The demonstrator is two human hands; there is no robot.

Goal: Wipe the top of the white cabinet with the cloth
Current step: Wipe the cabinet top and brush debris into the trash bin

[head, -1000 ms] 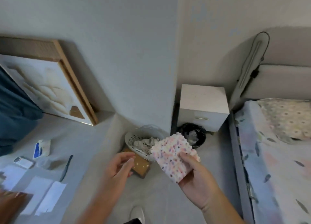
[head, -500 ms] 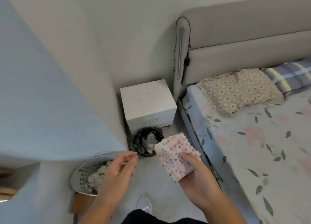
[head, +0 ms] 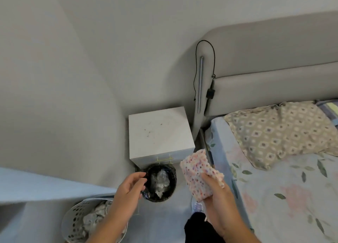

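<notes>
The white cabinet (head: pixel 159 133) stands in the corner between the wall and the bed, with small dark specks on its top. My right hand (head: pixel 217 195) grips a folded white cloth (head: pixel 196 173) with pink and blue dots, held in the air just in front of the cabinet's right front corner, not touching it. My left hand (head: pixel 129 189) hovers over the floor to the left, fingers loosely curled and apart, holding nothing.
A black-lined waste bin (head: pixel 160 182) with crumpled rubbish sits on the floor right in front of the cabinet. A white perforated basket (head: pixel 76 219) stands at lower left. The bed (head: pixel 274 188) with a patterned pillow (head: pixel 279 131) fills the right side; a cable hangs on the headboard.
The view has swung right and closer, so the cabinet is now larger and central. Both hands have kept their pose, with the cloth nearer the cabinet's front corner.
</notes>
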